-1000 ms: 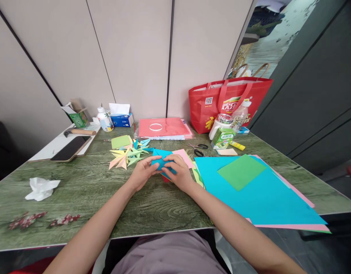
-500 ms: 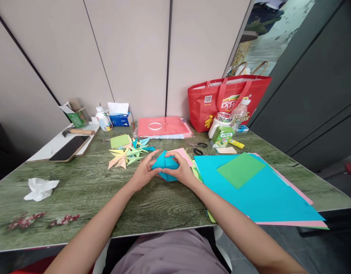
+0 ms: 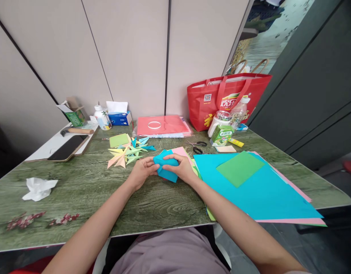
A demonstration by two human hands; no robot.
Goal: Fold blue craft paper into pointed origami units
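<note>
Both of my hands hold a small folded sheet of blue paper [image 3: 170, 176] above the table, near its middle. My left hand [image 3: 141, 172] pinches the paper's left edge between thumb and fingers. On the other side, my right hand [image 3: 182, 167] has its thumb pressed flat on the face and its fingers over the top edge. Part of the folds is hidden behind the fingers. Just beyond my left hand lies a pile of pointed folded paper pieces [image 3: 131, 152] in yellow, peach, green and blue. A pink sheet [image 3: 179, 151] lies behind my right hand.
Large blue sheets [image 3: 266, 194] with a green square [image 3: 240, 168] on top cover the right side. Scissors [image 3: 197, 147], a green carton [image 3: 221, 135] and a red bag [image 3: 202, 108] stand or lie behind. Leftward are a crumpled tissue [image 3: 40, 189], a phone [image 3: 68, 147] and a hammer [image 3: 78, 131].
The blue paper has turned and now shows a flatter face, tilted with its lower corner toward the right. My right thumb has moved up onto its face; my left fingers have closed in more.
</note>
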